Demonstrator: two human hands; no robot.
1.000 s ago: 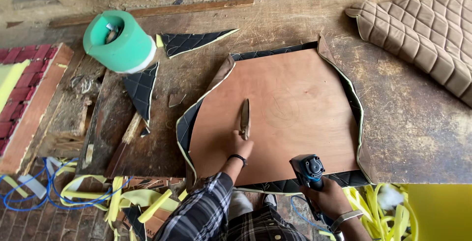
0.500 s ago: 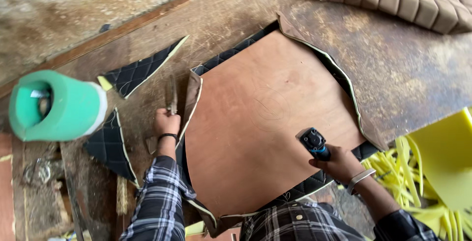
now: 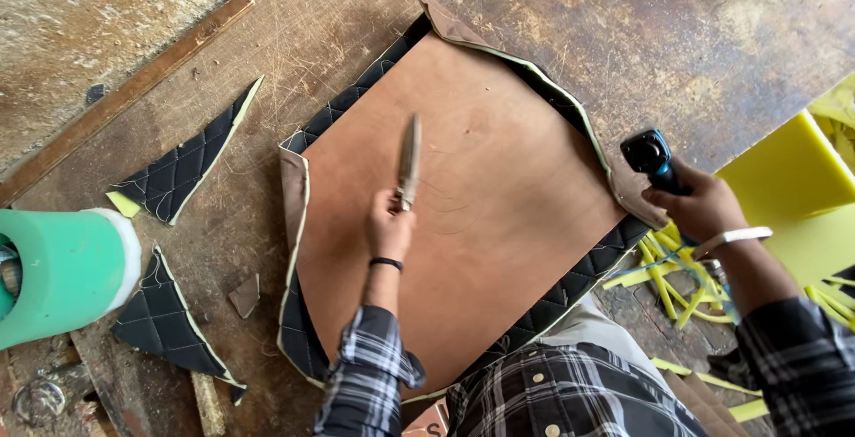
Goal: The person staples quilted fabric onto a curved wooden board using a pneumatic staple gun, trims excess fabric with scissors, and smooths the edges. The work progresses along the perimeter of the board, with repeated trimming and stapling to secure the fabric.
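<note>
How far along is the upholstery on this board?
Done: quilted fabric lies under the plywood board, with offcuts already trimmed away. In hand: the left hand holds a knife over the board; the right hand grips a blue tool. Left: the fabric edges look loose, only partly folded over.

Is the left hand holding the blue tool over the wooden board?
No, the left hand grips a slim blade over the wooden board; the blue tool is in the right hand.

left hand [image 3: 389, 228] fisted, grip closed | right hand [image 3: 704, 205] clenched, forearm bent
</note>
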